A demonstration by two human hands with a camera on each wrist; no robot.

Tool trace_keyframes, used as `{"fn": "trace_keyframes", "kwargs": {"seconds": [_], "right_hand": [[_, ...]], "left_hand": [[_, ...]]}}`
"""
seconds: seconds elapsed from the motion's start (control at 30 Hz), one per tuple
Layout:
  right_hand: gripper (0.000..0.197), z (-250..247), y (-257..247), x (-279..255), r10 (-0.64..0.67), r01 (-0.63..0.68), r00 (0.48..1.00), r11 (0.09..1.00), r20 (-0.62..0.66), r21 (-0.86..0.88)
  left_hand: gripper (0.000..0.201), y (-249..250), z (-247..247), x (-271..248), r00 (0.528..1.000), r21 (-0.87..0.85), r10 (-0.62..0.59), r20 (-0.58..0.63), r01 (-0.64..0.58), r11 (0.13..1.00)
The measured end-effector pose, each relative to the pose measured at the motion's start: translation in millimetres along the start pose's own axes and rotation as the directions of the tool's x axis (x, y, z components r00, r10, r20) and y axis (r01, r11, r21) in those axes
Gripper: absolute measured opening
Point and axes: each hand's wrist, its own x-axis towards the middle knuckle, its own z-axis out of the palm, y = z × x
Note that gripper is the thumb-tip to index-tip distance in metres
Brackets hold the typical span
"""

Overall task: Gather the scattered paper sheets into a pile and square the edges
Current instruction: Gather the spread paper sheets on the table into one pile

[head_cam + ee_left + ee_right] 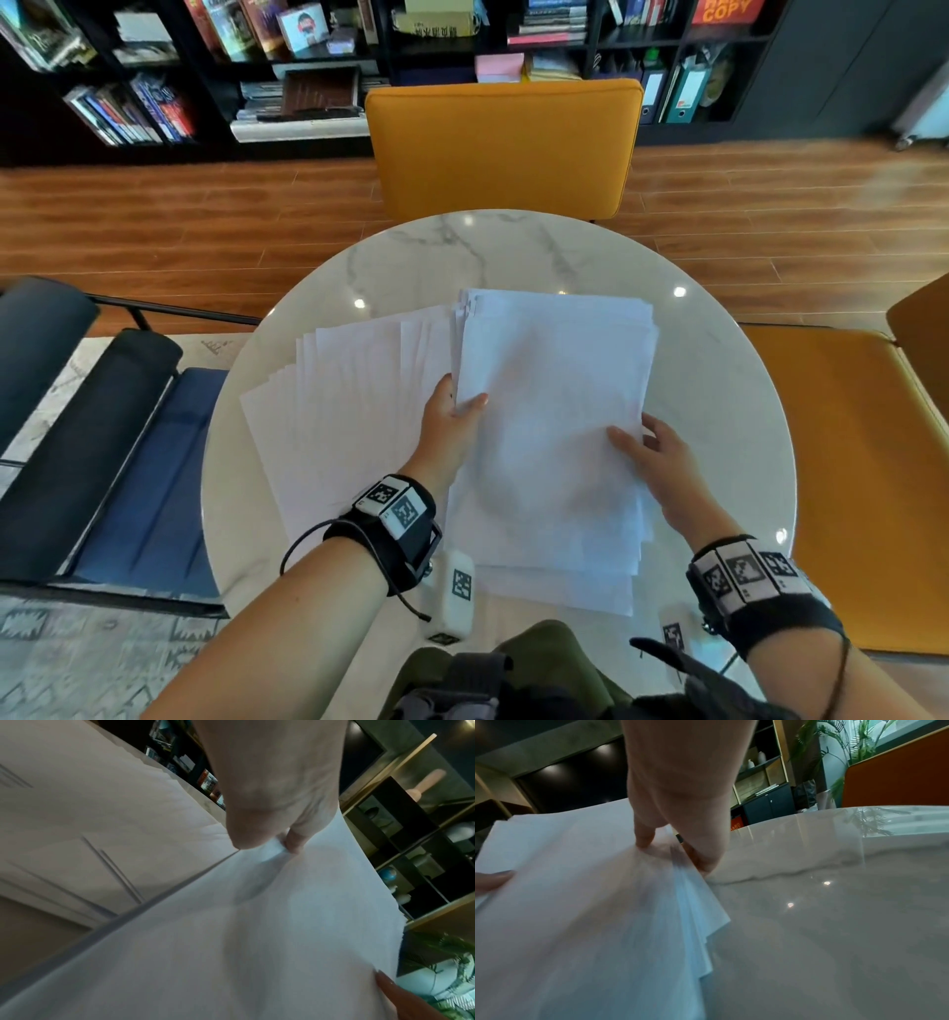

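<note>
on table (390,257), both hands gripping paper stack (554,411)

Round white marble table (719,360) carries fanned paper sheets (349,401) beside a loose pile (554,411)

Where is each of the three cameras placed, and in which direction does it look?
Head: worn on the head, looking forward and down at the round table; both forearms, the left hand and right hand show.
Left wrist: looks along the left hand pinching the paper stack.
Right wrist: looks along the right hand gripping the stack's edge, table beyond.
Shared: all three show the same paper stack; each wrist view also catches a fingertip of the other hand.
</note>
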Motion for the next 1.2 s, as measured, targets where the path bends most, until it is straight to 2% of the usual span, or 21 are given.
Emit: {"fn": "trace_keyframes", "kwargs": {"seconds": [0.07, 0.17, 0.27, 0.33, 0.5, 0.6, 0.7, 0.73, 0.8, 0.83, 0.9, 0.93, 1.2], "right_hand": [[0.046, 0.2, -4.5, -0.1, 0.031, -0.033, 0.999, 0.998, 0.043, 0.061], [0.024, 3.7, -10.2, -1.0, 0.015, -0.016, 0.999, 1.000, 0.042, 0.024], [0.014, 9.7, -9.2, 2.8, 0.013, -0.014, 1.000, 0.998, -0.007, -0.068], [0.008, 14.1, -8.7, 4.3, 0.029, -0.033, 0.999, 0.995, -0.038, -0.095], [0.022, 22.6, -13.2, 7.5, 0.076, -0.079, 0.995, 0.996, -0.071, -0.044], [0.024, 26.4, -16.7, 16.2, 0.071, -0.078, 0.994, 0.994, -0.086, -0.080], [0.034, 29.3, -16.9, 24.0, 0.064, -0.083, 0.993, 0.977, -0.100, -0.197], [0.037, 30.5, -16.1, 25.3, 0.065, -0.089, 0.992, 0.967, -0.104, -0.238], [0.044, 34.1, -14.4, 26.0, 0.068, -0.100, 0.991, 0.946, -0.112, -0.308], [0.047, 36.2, -14.0, 25.8, 0.069, -0.104, 0.991, 0.936, -0.112, -0.336], [0.051, 41.3, -14.7, 24.9, 0.068, -0.100, 0.993, 0.916, -0.096, -0.389], [0.051, 43.9, -15.5, 24.6, 0.061, -0.090, 0.995, 0.905, -0.082, -0.416], [0.065, 58.5, -18.0, 16.7, 0.070, -0.046, 0.997, 0.840, 0.024, -0.541]], "left_hand": [[0.031, 2.9, -2.3, 1.3, 1.000, -0.028, 0.013, -0.012, -0.014, 1.000], [0.019, 2.6, -5.2, 3.3, 1.000, -0.032, 0.028, -0.014, -0.029, 0.999], [0.020, -0.9, -6.1, 7.0, 1.000, 0.024, 0.007, 0.004, -0.007, 1.000], [0.028, -2.0, -8.6, 10.8, 1.000, 0.023, -0.019, -0.024, 0.019, 1.000], [0.039, -7.2, -25.9, 24.5, 0.984, -0.092, -0.126, -0.127, 0.115, 0.989], [0.042, -13.1, -40.4, 36.9, 0.944, 0.037, -0.161, -0.287, 0.179, 0.983], [0.055, -15.8, -50.9, 43.5, 0.877, 0.141, -0.284, -0.388, 0.361, 0.922], [0.059, -17.6, -51.9, 45.3, 0.869, 0.148, -0.314, -0.383, 0.393, 0.907], [0.063, -23.0, -50.9, 49.3, 0.889, 0.128, -0.343, -0.304, 0.395, 0.909], [0.056, -24.9, -48.7, 50.6, 0.903, 0.119, -0.343, -0.258, 0.382, 0.916], [0.025, -25.8, -43.0, 51.7, 0.924, 0.155, -0.310, -0.222, 0.348, 0.925], [0.018, -23.8, -39.2, 50.9, 0.933, 0.176, -0.286, -0.218, 0.326, 0.929], [0.036, -23.7, -22.2, 39.0, 0.946, 0.097, -0.225, -0.233, 0.253, 0.963]]}}
